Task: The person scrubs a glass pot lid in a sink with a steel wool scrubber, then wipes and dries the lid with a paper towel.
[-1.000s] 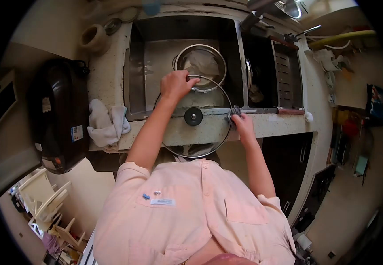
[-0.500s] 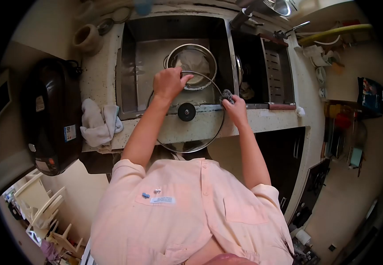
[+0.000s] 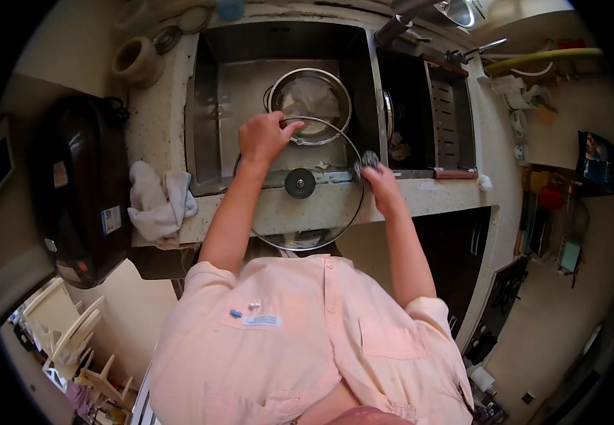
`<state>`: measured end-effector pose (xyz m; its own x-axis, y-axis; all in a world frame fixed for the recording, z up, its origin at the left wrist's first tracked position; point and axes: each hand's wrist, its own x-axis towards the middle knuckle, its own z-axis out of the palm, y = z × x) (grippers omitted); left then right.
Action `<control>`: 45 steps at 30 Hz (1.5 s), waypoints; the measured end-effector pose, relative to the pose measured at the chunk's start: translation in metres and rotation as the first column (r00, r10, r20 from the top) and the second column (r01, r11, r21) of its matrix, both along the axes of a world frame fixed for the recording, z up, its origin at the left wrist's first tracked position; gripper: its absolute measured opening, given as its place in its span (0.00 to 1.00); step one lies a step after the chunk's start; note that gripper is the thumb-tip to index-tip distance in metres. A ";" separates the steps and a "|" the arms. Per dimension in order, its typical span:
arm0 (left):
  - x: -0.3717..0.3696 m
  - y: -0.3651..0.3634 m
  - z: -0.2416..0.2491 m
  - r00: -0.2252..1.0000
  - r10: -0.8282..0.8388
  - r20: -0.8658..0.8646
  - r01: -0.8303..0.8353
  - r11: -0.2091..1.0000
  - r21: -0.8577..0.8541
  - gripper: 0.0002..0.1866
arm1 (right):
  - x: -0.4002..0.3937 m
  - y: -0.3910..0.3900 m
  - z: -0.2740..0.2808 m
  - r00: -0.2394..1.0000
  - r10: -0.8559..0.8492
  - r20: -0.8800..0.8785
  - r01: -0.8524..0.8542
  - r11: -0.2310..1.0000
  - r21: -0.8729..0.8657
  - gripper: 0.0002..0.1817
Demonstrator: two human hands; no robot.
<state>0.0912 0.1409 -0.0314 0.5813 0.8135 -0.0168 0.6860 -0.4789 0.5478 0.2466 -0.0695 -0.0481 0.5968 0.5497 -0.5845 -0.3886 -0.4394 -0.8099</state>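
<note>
A round glass lid (image 3: 328, 216) with a metal rim and black knob is tilted over the sink's front edge. My left hand (image 3: 263, 136) pinches the far rim between thumb and fingers. At the lid's right rim, my right hand (image 3: 381, 180) holds a dark grey metal scrubber (image 3: 368, 163), pressed by the fingers against the rim. Beyond the lid, a metal pot (image 3: 310, 101) with something pale inside stands in the sink basin (image 3: 240, 159); the lid's far rim overlaps its near side in view.
A white cloth (image 3: 157, 200) lies on the counter (image 3: 152, 131) at the left, beside a black appliance (image 3: 84, 191). A clay pot (image 3: 137, 62) stands at the back left. The faucet (image 3: 392, 30) rises behind the sink; a slotted rack (image 3: 453, 117) spans the right basin.
My right hand and the scrubber have shifted slightly along the lid's right rim. The lid has moved a little toward me, and my left hand still grips it.
</note>
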 end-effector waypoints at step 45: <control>0.009 -0.003 0.001 0.990 -0.126 0.060 0.123 0.992 0.038 0.21 | 0.045 0.082 0.033 0.663 0.642 0.385 -0.650 0.749 -0.131 0.18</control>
<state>0.1003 0.1383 -0.0307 0.6771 0.7343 0.0493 0.5850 -0.5776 0.5693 0.2919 0.0121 -0.0148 0.2561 0.8905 -0.3760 0.3298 -0.4461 -0.8320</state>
